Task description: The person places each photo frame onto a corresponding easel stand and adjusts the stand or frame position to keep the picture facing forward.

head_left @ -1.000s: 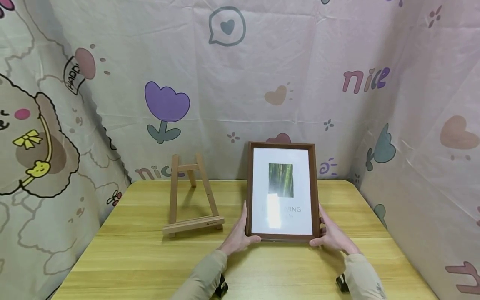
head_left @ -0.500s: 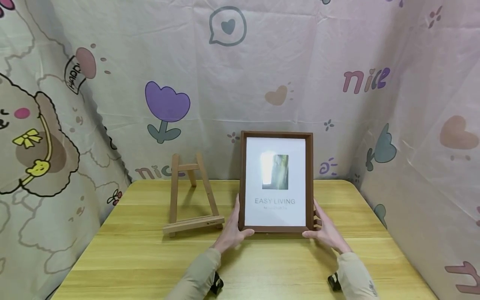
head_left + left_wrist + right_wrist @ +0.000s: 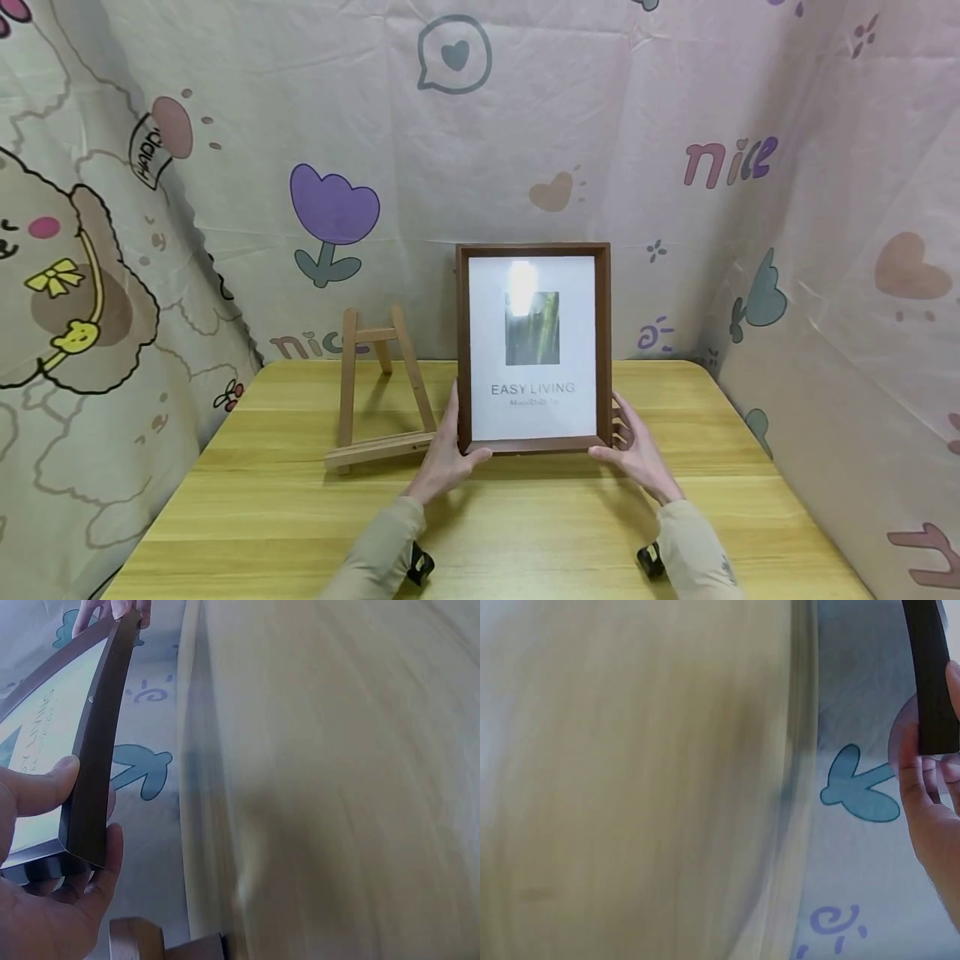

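A brown picture frame (image 3: 602, 350) with a white mat, a small green bamboo picture and the words EASY LIVING is held upright in both hands above the table. My left hand (image 3: 444, 461) grips its lower left corner, thumb on the front and fingers behind. At the lower right corner my right hand (image 3: 637, 457) holds it the same way. To the left stands a small wooden easel (image 3: 348, 387) with a ledge (image 3: 382, 450) across its front; the left hand passes close to the ledge's right end. In the left wrist view the frame's bottom edge (image 3: 99, 765) hangs clear of the tabletop.
The wood-grain table (image 3: 525, 533) has rounded back corners. A printed cloth (image 3: 465, 167) hangs behind it and along both sides. Black wrist devices (image 3: 421, 565) show below the sleeves.
Both hands have lifted the picture frame and carried it left, toward the easel, and it appears larger. The easel has stayed in place.
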Tool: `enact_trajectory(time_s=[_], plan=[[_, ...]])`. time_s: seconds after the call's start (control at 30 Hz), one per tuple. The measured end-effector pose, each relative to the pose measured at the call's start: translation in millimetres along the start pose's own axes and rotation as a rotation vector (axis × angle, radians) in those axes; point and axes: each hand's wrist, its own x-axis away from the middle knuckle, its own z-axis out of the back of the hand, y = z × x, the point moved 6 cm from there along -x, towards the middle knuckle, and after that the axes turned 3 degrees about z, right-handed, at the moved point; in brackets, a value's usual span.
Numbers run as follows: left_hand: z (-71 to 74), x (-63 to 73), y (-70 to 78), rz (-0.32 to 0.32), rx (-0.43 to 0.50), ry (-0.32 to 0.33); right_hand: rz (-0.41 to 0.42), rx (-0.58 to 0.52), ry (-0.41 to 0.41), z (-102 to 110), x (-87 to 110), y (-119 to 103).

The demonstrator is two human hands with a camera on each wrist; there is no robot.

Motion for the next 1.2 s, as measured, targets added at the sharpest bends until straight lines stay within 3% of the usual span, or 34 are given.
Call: enact_trajectory(time_s=[0.3, 0.63, 0.87, 1.2], plan=[[19.0, 2.6, -1.9, -0.033, 0.046, 0.035, 0.027, -0.152, 0.029, -14, -6.8, -4], [47.6, 8.6, -10.6, -0.003, 0.039, 0.059, 0.069, -0.260, 0.034, -36, -14.4, -12], [67.5, 14.1, -16.6, 0.040, 0.061, 0.057, 0.064, -0.368, -0.007, -55, -19.5, -20], [93.3, 20.5, -24.8, 0.017, 0.048, 0.083, 0.029, -0.431, -0.023, -83, -27.4, -30]])
